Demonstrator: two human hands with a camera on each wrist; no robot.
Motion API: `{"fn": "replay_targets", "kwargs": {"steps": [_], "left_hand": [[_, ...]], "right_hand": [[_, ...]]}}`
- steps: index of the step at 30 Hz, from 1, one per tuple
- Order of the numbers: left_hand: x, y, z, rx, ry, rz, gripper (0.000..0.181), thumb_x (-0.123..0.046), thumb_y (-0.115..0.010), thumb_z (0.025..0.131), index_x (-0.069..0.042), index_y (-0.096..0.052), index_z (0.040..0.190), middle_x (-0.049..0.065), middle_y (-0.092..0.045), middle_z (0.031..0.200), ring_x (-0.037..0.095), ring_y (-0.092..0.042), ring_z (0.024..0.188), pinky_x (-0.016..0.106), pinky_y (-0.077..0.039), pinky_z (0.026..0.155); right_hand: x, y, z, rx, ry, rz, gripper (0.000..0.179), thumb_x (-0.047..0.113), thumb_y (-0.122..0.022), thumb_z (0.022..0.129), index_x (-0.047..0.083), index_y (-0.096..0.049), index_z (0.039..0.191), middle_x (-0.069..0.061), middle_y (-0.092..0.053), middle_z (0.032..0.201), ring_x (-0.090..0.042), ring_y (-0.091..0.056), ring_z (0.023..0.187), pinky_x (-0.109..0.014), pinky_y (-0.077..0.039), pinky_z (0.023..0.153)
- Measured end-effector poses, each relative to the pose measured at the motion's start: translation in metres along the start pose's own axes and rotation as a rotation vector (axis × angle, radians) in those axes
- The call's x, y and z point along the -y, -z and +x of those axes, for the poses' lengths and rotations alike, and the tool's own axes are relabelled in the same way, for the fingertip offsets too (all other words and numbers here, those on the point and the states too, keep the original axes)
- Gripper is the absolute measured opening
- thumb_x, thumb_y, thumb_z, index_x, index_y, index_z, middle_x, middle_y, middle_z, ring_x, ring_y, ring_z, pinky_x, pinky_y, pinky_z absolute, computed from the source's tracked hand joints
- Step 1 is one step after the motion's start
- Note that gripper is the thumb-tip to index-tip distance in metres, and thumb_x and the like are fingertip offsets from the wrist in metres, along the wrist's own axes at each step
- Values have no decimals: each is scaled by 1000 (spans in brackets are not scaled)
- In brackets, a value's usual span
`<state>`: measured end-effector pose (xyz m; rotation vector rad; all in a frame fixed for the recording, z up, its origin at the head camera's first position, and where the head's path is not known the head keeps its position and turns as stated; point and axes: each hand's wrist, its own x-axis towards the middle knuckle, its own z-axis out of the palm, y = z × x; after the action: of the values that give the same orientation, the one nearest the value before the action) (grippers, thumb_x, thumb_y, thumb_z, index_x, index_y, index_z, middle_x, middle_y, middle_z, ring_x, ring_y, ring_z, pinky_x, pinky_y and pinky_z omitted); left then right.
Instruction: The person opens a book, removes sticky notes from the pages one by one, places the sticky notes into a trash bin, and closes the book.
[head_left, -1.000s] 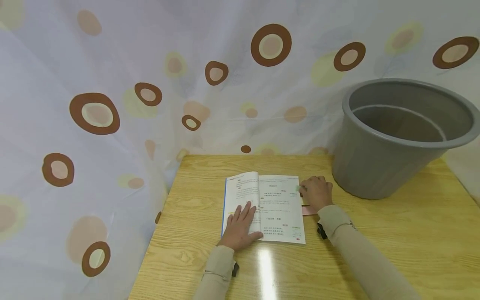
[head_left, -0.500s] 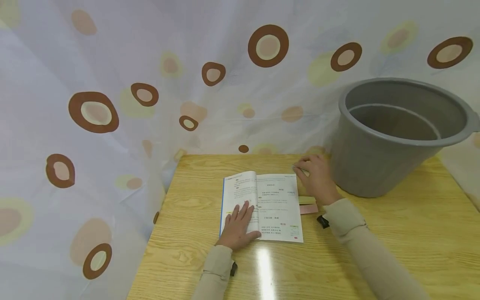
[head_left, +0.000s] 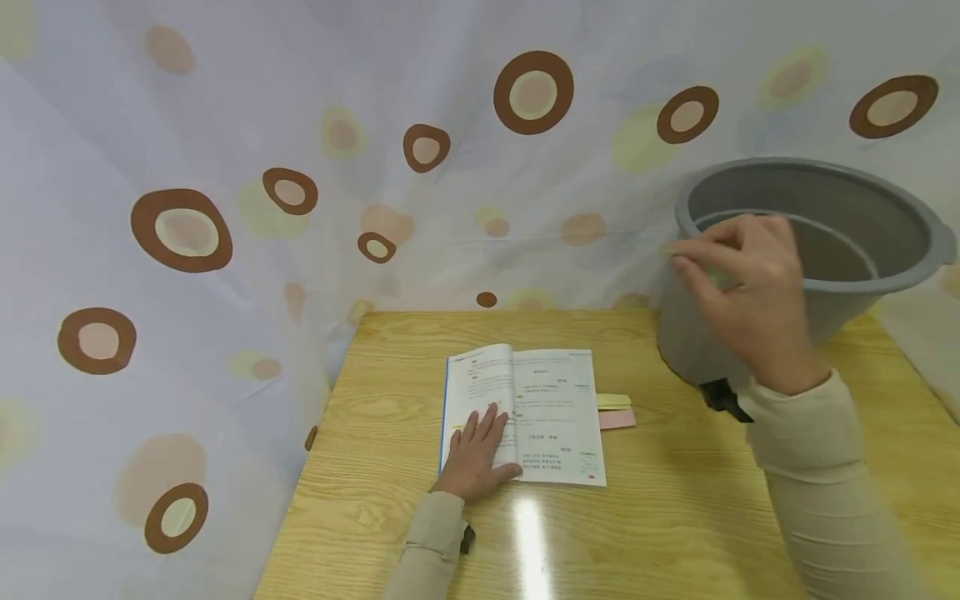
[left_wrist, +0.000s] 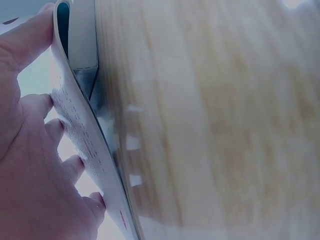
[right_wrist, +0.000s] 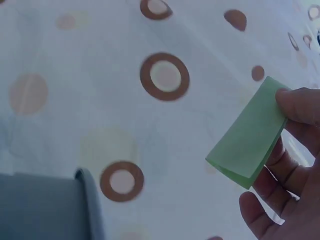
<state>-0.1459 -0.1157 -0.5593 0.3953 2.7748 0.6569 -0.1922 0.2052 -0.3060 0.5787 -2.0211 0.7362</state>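
A big grey plastic bucket [head_left: 847, 308] stands at the back right of the light wood-grain table [head_left: 390, 400], and a white cloth printed with brown rings and pale dots [head_left: 435, 50] hangs behind it all. From the head view, the right hand [head_left: 757, 292] comes between us and the bucket, covering part of the near rim; whether it is over the mouth, I can't tell. Mid-table lies the white-paged, blue-edged book [head_left: 555, 417], spread wide, a yellow paper tab [head_left: 615, 402] and a pink paper tab [head_left: 618, 419] poking out on its right.

Now the right wrist view: there's the folded pale green slip of paper [right_wrist: 250, 132] in full, held up in the air, apart from the bucket's rim; from the head it's only a blurred sliver. The left wrist view gives the book's edge side-on, bending in a rounded curl near the thumb.

And the fingers! The right thumb pinches the green slip against a finger behind it, the others loosely bent. The left hand [head_left: 477, 457] lies fanned on the left page, fingers nearly straight, grasping nothing, thumb reaching across the fold.
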Motion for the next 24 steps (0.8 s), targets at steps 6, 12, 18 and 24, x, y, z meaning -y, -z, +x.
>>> {"fn": "replay_targets", "kwargs": {"steps": [6,12,18,24], "left_hand": [[-1,2,0,-2,9,-16,84,-50,-59,92,-19,-21,160,-2,-8,170,32,-6,158,60,-14,124],[0,3,0,3,12,-16,84,-50,-60,92,-19,-21,160,-1,-9,170,32,-7,157,60,-13,124],[1,3,1,13,17,-12,85,-51,-60,92,-21,-19,160,-3,-7,170,31,-6,158,60,-13,124],[0,0,4,28,22,-7,86,-53,-60,92,-21,-19,160,-3,-7,170,31,-6,158,60,-13,125]], "right_hand": [[-26,49,22,-99,-206,-146,21,12,-67,92,-4,-76,102,1,-58,81,14,-38,93,-32,-28,107],[-60,66,22,-24,-476,-274,38,26,-55,100,-4,-69,119,-11,-64,113,-44,-42,130,-48,-20,122],[-95,57,12,82,-589,-297,39,22,-53,99,-10,-66,117,-35,-60,122,-53,-43,122,-57,-23,118],[-108,59,5,319,-762,-390,50,34,-45,102,-6,-59,128,-33,-51,140,-58,-35,126,-65,-24,112]]}}
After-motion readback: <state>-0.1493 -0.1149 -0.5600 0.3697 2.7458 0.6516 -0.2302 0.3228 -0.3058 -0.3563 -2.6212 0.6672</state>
